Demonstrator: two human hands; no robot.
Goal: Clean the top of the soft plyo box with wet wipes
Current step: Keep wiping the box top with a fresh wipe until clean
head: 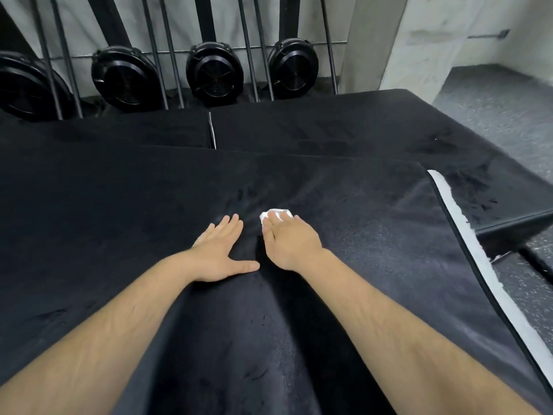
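Most of the wipe point(276, 213) hides under the right hand point(288, 241); the box point(119, 220) runs off the left and bottom edges.

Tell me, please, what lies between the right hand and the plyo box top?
In the head view, a white wet wipe lies under the right hand, on the plyo box top.

Two hands point(220, 250) point(288, 244), one wipe point(276, 213), four flywheels point(214, 73)

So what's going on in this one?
A person is cleaning the top of a black soft plyo box. The right hand presses a bunched white wet wipe onto the surface near the middle. The left hand rests flat on the box just beside it, fingers spread. Another black box sits behind.
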